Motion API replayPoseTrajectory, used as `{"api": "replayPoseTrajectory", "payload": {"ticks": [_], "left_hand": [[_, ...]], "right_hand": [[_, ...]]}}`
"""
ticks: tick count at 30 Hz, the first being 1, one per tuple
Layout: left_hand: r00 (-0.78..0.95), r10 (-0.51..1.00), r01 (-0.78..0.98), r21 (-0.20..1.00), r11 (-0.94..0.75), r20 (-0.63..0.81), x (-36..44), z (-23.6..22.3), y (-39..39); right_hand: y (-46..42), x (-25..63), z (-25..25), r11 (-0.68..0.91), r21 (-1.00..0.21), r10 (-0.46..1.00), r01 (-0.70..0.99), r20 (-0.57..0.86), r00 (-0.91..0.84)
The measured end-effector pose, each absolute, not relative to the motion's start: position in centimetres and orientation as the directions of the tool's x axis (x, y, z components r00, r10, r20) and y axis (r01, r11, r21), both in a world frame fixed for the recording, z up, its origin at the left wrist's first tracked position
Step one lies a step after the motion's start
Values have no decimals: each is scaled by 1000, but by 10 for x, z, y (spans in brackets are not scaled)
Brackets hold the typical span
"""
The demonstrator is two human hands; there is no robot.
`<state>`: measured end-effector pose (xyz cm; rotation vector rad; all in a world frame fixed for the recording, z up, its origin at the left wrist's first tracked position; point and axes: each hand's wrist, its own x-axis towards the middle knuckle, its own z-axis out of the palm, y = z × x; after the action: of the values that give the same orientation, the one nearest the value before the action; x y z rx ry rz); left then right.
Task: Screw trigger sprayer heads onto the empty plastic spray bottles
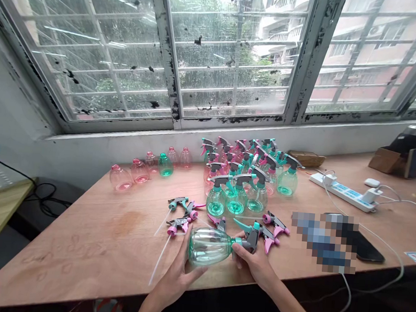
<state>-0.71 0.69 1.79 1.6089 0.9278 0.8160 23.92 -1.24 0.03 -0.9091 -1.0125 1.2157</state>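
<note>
A clear green spray bottle (pixel 210 246) lies sideways in the air above the table's front edge, its neck pointing right. My left hand (pixel 179 271) is wrapped round its base end. At the neck, my right hand (pixel 252 260) grips the teal collar of the grey-and-teal trigger sprayer (pixel 253 236), which sits on the bottle's mouth. Just beyond my hands lie several loose trigger sprayers, among them a pink one (pixel 178 225) with a long white tube, a teal one (pixel 177 202) and another pink one (pixel 276 223) at the right.
Several spray bottles with sprayers fitted (pixel 236 201) stand grouped by the window. Bottles without sprayers, pink (pixel 120 178) and green (pixel 165 164), stand at the back left. A power strip (pixel 345 192), a wicker basket (pixel 305 159), phones (pixel 370 245) and white cables are on the right.
</note>
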Motion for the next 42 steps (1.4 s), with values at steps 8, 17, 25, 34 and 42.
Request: {"api": "replayPoseTrajectory", "payload": {"ticks": [8,17,25,34,42], "left_hand": [[476,879,196,970,-142,33,-8,24,4],[483,875,192,972,-136,27,-10,17,7],[490,871,134,983,-125,44,-6,24,4],[485,874,157,983,-93,6,-8,20,7],[484,874,147,981,-123,37,-4,29,4]], "right_hand": [[-12,240,-3,140,-942,990,-304,127,63],[-10,241,-8,156,-937,987,-314,134,92],[-10,241,-10,153,-933,988,-325,132,86],[-10,241,-8,149,-934,988,-323,131,77],[-9,241,-8,151,-937,988,-316,134,75]]}}
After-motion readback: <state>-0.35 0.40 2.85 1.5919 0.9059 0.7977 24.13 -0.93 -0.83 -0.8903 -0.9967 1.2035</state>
